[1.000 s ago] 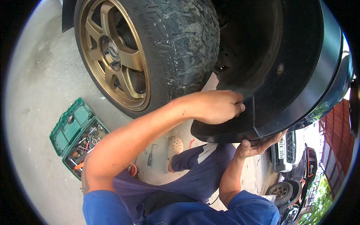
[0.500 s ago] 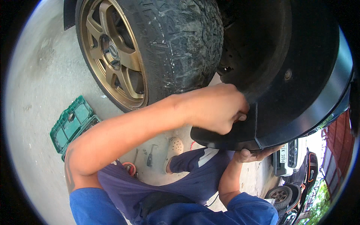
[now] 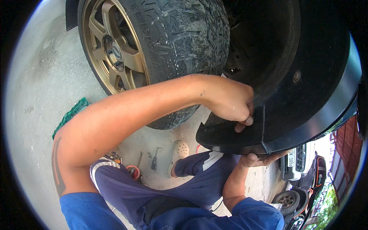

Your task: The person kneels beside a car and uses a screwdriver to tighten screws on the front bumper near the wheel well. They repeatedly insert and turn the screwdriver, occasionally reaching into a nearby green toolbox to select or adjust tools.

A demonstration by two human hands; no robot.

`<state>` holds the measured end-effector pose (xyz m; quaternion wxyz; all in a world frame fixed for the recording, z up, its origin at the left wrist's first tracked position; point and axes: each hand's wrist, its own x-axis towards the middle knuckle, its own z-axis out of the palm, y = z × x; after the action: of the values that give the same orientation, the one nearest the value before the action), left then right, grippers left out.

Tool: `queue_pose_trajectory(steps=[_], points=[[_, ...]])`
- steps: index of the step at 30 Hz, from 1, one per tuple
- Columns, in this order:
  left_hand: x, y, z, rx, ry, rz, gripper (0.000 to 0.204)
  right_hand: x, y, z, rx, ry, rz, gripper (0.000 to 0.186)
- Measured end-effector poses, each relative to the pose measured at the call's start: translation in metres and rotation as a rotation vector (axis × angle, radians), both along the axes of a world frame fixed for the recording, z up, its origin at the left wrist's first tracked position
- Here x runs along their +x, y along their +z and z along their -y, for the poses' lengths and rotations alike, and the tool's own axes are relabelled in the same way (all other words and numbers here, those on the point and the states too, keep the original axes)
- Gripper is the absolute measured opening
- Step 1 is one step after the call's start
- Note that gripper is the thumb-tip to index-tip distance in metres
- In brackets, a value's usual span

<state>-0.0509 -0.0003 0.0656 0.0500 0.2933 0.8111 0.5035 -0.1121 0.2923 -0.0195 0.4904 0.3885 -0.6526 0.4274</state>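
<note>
My left hand (image 3: 232, 102) is closed in a pinch against the black wheel-arch liner (image 3: 281, 96), beside a seam line. Whatever its fingertips hold, if anything, is hidden. Below, my right hand (image 3: 262, 159) lies flat along the underside of the dark bumper edge (image 3: 230, 148), fingers stretched out and thumb apart. To the left of the liner stands a large tyre (image 3: 188, 34) with dirty tread and a bronze spoked wheel (image 3: 134, 57). A round fastener (image 3: 296, 76) sits in the liner, right of my left hand.
Behind my left arm is a green plastic tool case (image 3: 73, 113), mostly hidden. A screwdriver-like tool (image 3: 155, 159) and a red round object (image 3: 133, 171) lie on the concrete floor (image 3: 42, 76) near my clog (image 3: 179, 151). A white vehicle (image 3: 301, 163) stands at the right.
My left forearm and elbow have shifted left and up, covering more of the green case. The left hand has turned slightly at the liner, its fingertips now showing more. My right hand stays put.
</note>
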Motion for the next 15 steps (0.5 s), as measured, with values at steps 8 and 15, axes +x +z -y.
queue_pose_trajectory(steps=[8, 15], points=[[0.021, -0.015, -0.013, -0.310, 0.305, -0.745, 0.016, -0.002, -0.005, 0.004, -0.112, 0.029, 0.015, 0.140], [-0.007, -0.004, 0.000, 0.013, -0.137, -0.008, 0.028, -0.001, -0.005, 0.001, -0.140, 0.037, 0.072, 0.160]])
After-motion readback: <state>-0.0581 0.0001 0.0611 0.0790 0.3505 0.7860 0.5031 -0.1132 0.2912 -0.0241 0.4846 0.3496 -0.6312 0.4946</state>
